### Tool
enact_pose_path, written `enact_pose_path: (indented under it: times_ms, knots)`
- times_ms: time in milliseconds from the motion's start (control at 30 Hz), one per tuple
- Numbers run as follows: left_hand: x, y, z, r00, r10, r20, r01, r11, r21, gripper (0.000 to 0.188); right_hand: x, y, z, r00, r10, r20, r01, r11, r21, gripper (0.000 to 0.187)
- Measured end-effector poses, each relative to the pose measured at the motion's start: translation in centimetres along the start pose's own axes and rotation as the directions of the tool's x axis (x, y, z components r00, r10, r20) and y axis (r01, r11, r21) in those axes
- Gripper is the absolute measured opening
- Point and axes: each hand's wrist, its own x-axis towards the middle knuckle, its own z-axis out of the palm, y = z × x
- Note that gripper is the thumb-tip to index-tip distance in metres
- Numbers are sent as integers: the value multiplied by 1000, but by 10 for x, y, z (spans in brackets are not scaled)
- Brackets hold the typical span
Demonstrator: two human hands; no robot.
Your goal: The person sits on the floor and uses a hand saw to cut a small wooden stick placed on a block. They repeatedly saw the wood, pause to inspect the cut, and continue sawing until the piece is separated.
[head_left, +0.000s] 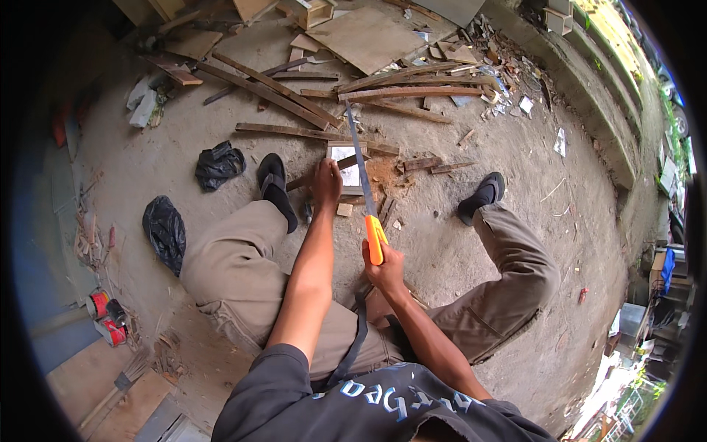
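Note:
My right hand (pixel 384 268) is wrapped round the orange handle of a handsaw (pixel 375 239). Its long blade points away from me and crosses a narrow dark wooden strip (pixel 300 181). My left hand (pixel 327 184) is closed on that strip, just left of the blade. Beneath the strip is a box-like wooden support (pixel 353 190) with a white sheet (pixel 346 168) on top. Reddish sawdust (pixel 384 175) is scattered on the ground to the right of the blade. How deep the teeth sit in the wood cannot be made out.
Wooden strips (pixel 412 93) lie piled ahead, with a flat board (pixel 366 38) behind them. Short offcuts (pixel 421 164) lie right of the support. Two black plastic bags (pixel 220 165) rest at left. Concrete steps (pixel 589 110) rise at the right. Red-and-black objects (pixel 107 318) sit far left.

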Motion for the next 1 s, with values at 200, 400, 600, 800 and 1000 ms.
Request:
enact_pose_path:
  times_ms: [200, 400, 600, 800, 1000]
  knots:
    - [44, -2, 41, 992, 13, 129, -6, 999, -50, 30, 20, 26, 7, 1000, -23, 10, 24, 997, -71, 15]
    - [50, 6, 53, 884, -161, 438, 96, 981, 167, 43, 12, 46, 16, 999, -8, 49, 10, 999, -42, 10]
    - [67, -2, 49, 775, -311, 550, 178, 942, 283, 44, 18, 30, 28, 995, -4, 103, 6, 1000, -24, 8]
    - [76, 1, 55, 681, -494, 540, 325, 865, 383, 49, -5, 20, 18, 992, 59, 110, -53, 997, -54, 10]
    - [77, 16, 55, 714, -493, 497, 355, 867, 349, 54, 0, 10, 22, 993, 74, 94, -70, 996, -48, 9]
